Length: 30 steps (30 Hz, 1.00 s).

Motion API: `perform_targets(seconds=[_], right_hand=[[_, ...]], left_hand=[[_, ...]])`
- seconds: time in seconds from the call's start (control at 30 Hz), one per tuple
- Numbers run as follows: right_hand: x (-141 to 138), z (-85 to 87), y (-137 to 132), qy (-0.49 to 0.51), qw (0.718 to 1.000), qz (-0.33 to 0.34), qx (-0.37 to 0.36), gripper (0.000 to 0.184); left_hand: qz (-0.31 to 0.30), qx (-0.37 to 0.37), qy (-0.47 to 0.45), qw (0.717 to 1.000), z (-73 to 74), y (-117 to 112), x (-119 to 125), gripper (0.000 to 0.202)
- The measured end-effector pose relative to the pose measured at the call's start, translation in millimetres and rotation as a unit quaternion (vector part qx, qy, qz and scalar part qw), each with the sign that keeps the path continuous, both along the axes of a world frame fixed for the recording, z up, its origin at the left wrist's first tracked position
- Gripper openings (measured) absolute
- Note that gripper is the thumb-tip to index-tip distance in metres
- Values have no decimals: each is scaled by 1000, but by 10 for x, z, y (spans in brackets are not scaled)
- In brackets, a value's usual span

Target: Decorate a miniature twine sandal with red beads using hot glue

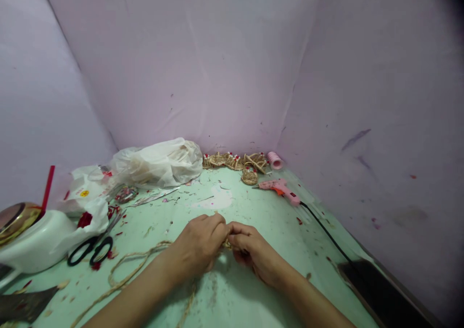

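Note:
My left hand (pixel 203 241) and my right hand (pixel 252 248) meet over the middle of the green table, both with fingers closed. Between them shows a small bit of twisted straw rope (pixel 227 244), mostly covered by the fingers. A long strand of the same straw-coloured rope (pixel 125 258) lies looped on the table to the left and passes under my left forearm. Another length hangs below my left hand. Black-handled scissors (pixel 94 250) lie open-bladed left of my hands. Beyond my right hand rests a pink glue gun (pixel 279 189).
Several woven straw pieces with red and white pinheads (pixel 232 161) line the back wall, beside a pink spool (pixel 274 160). White plastic bags (pixel 159 161) sit at back left. A white pitcher-like vessel (pixel 39 241) stands at left. The glue gun's black cord (pixel 326 231) runs right.

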State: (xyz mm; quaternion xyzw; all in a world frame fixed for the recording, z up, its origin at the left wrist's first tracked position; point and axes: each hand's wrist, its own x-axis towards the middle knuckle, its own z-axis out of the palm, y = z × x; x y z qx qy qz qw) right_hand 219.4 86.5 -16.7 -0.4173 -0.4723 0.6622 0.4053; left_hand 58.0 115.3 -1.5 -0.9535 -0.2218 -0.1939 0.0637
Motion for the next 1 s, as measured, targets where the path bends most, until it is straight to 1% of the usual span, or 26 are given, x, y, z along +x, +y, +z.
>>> perform_targets(seconds=[0.1, 0.17, 0.3, 0.4, 0.47, 0.53, 0.6, 0.67, 0.73, 0.8, 0.87, 0.93, 1.0], right_hand=[[3, -13, 8, -36, 999, 14, 17, 11], [7, -1, 1, -73, 996, 21, 39, 17], [5, 51, -26, -109, 990, 32, 80, 30], [-14, 71, -31, -118, 990, 3, 73, 32], [-27, 59, -22, -118, 991, -19, 57, 30], [-33, 26, -7, -108, 993, -23, 52, 29], [-31, -22, 4, -106, 991, -7, 76, 32], [-23, -72, 9, -137, 983, -7, 122, 33], [-8, -108, 22, -209, 962, -43, 169, 30], [21, -118, 74, -311, 924, -95, 203, 28], [62, -96, 189, -397, 882, -136, 215, 28], [109, -49, 369, -454, 848, -161, 220, 29], [142, 2, 585, -501, 818, -167, 228, 29]], left_hand=[[-4, -1, -15, 1000, 19, -5, 9, 10], [0, 6, -18, 1000, 38, -4, 6, 8], [9, 52, -3, 999, 61, 4, -7, 14], [21, 76, 18, 997, 52, 7, -17, 17], [41, 74, 27, 996, 36, 10, -25, 17], [69, 65, 35, 995, 23, 13, -28, 16], [97, 50, 43, 993, 22, 15, -19, 15], [131, 13, 39, 990, 37, 9, 3, 15], [178, -55, 16, 982, 59, -6, 29, 17], [218, -150, 3, 964, 74, -29, 51, 25], [235, -228, 17, 945, 71, -58, 67, 26], [242, -256, 32, 935, 49, -88, 82, 22], [251, -251, 34, 934, 17, -114, 97, 23]])
